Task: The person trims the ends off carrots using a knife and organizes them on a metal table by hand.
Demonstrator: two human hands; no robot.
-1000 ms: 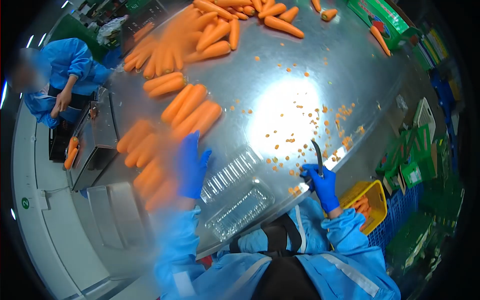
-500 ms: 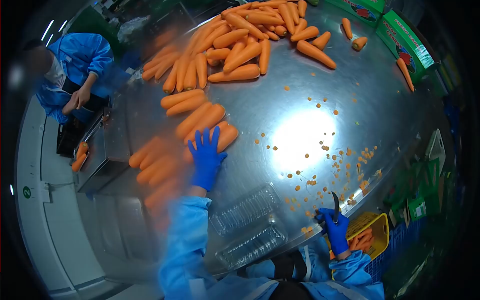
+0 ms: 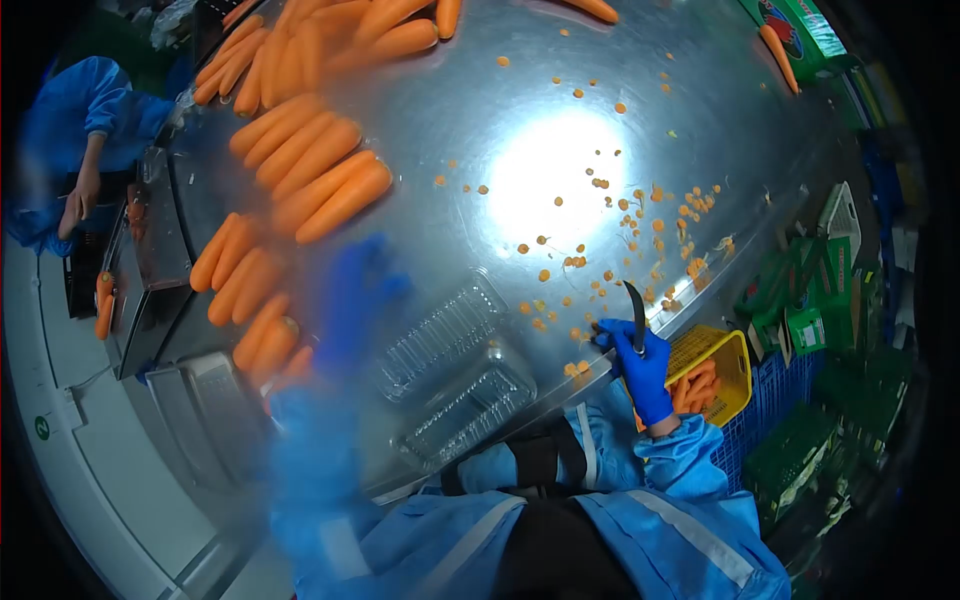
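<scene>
My left hand (image 3: 352,305), in a blue glove, is smeared by motion over the steel table, so its fingers cannot be made out. It hovers between the rows of paired carrots (image 3: 345,195) above it and a shorter column of carrots (image 3: 245,285) to its left. Two clear plastic trays lie just to its right, a ribbed tray (image 3: 445,335) and a second tray (image 3: 470,410) nearer my body. At the table's near edge my right hand (image 3: 640,375), also gloved in blue, is closed round a knife (image 3: 637,312) whose dark curved blade points up.
Cut carrot ends (image 3: 625,220) are scattered over the steel table (image 3: 430,120). A carrot pile (image 3: 330,35) lies at the far left. Beside my right hand, a yellow crate (image 3: 735,370) holds carrots. A co-worker in a blue smock (image 3: 85,110) stands at the left; green boxes (image 3: 815,30) are at the far right.
My left hand has come off the paired carrots and moved down and left toward my body. The view has shifted, so the table contents appear higher. My right hand still holds the knife.
</scene>
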